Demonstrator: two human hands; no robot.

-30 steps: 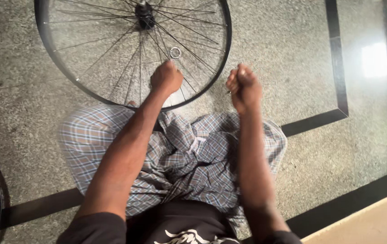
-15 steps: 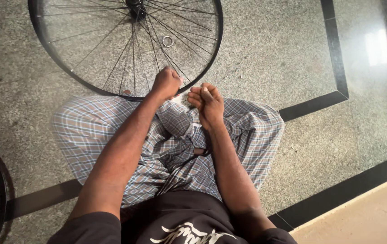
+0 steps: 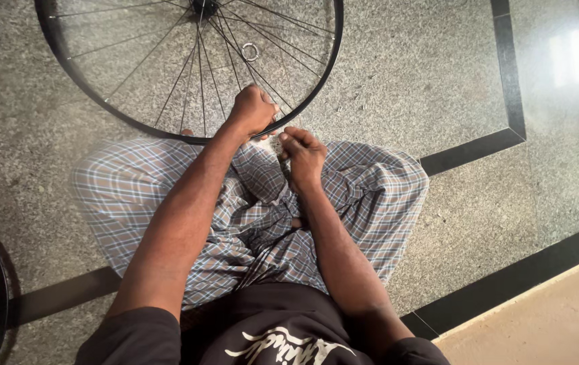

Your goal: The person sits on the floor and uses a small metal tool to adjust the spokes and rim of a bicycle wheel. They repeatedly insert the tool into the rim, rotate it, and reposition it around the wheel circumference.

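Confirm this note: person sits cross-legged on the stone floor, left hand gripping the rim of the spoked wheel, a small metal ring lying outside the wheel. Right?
Not quite. In the head view the small metal ring lies inside the spoked wheel, among the spokes. The rest holds: left hand grips the rim.

Soft, even daylight fills the view, with a pale glare patch on the polished speckled grey stone floor (image 3: 566, 61) at upper right. The black spoked bicycle wheel rim (image 3: 316, 88) casts only a faint shadow. Focus is fairly sharp centrally, while the clenched left hand (image 3: 252, 109) shows slight motion blur and the edges bend a little.
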